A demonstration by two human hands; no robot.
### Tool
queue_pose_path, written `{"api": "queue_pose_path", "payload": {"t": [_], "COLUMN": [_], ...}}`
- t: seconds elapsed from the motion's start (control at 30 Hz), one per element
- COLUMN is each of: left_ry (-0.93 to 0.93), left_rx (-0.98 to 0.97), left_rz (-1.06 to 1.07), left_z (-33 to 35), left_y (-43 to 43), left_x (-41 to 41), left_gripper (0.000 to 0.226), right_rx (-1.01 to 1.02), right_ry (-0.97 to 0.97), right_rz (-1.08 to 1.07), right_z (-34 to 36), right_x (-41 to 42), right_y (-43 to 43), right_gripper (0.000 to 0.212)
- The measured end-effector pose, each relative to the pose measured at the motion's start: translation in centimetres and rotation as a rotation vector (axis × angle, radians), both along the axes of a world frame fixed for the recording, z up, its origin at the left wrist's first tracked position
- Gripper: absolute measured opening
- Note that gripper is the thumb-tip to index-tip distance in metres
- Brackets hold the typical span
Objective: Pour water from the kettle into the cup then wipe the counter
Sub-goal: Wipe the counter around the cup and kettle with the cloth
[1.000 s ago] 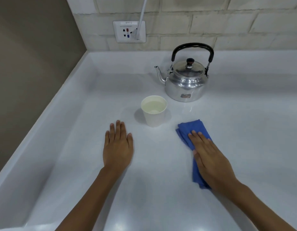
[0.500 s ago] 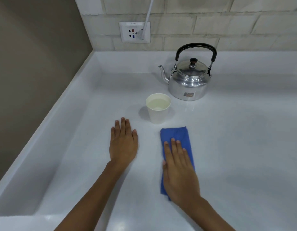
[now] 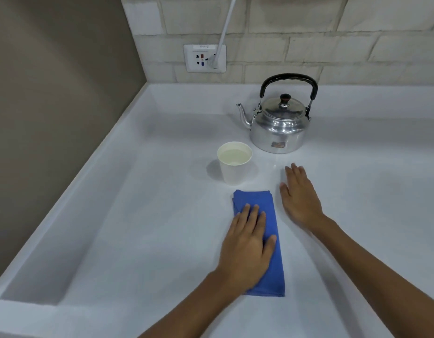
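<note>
Left hand (image 3: 247,250) fingers flat, spread on folded blue cloth (image 3: 267,240) on bench (image 3: 137,228); right hand (image 3: 298,198) flat, empty beside. Cloth soft, light, likely slides; press mid-fold. Full cup (image 3: 234,162) just beyond fingertips, looks tippy

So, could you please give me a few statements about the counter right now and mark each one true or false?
1. The left hand lies flat on the blue cloth. True.
2. The cup is empty. False: it holds liquid.
3. The kettle stands upright behind the cup. True.
4. The right hand grips the kettle's handle. False: it rests open on the counter.
5. The kettle's lid is off. False: it is on.
</note>
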State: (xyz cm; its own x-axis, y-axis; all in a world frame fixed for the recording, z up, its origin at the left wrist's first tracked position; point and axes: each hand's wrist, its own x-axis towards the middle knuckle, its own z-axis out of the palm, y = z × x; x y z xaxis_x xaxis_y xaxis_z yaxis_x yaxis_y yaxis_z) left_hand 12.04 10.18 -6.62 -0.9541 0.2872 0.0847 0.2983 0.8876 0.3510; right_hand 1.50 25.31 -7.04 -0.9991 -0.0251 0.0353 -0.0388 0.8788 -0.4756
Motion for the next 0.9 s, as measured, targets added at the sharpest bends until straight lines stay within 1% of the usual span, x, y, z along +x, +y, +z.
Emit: {"api": "queue_pose_path", "payload": {"t": [0.07, 0.13, 0.3, 0.4, 0.5, 0.57, 0.63, 0.7, 0.8, 0.83, 0.9], "left_ry": [-0.003, -0.006, 0.015, -0.014, -0.012, -0.008, -0.005, 0.025, 0.054, 0.058, 0.079], "left_rx": [-0.145, -0.172, -0.225, -0.154, -0.056, -0.008, 0.041, 0.044, 0.035, 0.041, 0.046], "left_rz": [0.029, 0.051, 0.092, 0.116, 0.187, 0.245, 0.3, 0.328, 0.317, 0.299, 0.255], "left_z": [0.1, 0.0, -0.2, -0.3, -1.1, -1.7, -1.6, -1.6, -2.0, -2.1, -2.2], "left_y": [0.3, 0.1, -2.4, -6.0, -10.2, -11.6, -10.8, -9.2, -7.5, -7.6, -8.3], "left_x": [0.4, 0.7, 0.8, 0.8, -0.3, -1.7, -3.1, -4.5, -4.9, -4.7, -3.9], "left_gripper": [0.056, 0.056, 0.059, 0.064, 0.067, 0.066, 0.065, 0.062, 0.06, 0.06, 0.06], "right_rx": [0.083, 0.171, 0.223, 0.25, 0.28, 0.293, 0.301, 0.307, 0.308, 0.311, 0.322], "right_ry": [-0.001, 0.018, 0.051, 0.065, 0.066, 0.072, 0.076, 0.074, 0.078, 0.078, 0.081], "right_rz": [0.013, 0.014, 0.01, 0.007, 0.001, -0.01, -0.02, -0.028, -0.031, -0.031, -0.021], "right_z": [-0.7, -1.4, -1.9, -2.1, -2.3, -2.4, -2.5, -2.6, -2.7, -2.7, -2.7], "right_x": [-0.2, -0.2, -0.1, -0.1, -0.1, -0.2, -0.2, -0.2, -0.3, -0.3, -0.3], "right_y": [-0.6, -0.8, -0.6, -0.8, -0.9, -1.1, -1.2, -1.3, -1.3, -1.3, -1.2], "right_gripper": [0.05, 0.052, 0.054, 0.054, 0.055, 0.055, 0.055, 0.055, 0.055, 0.057, 0.068]}}
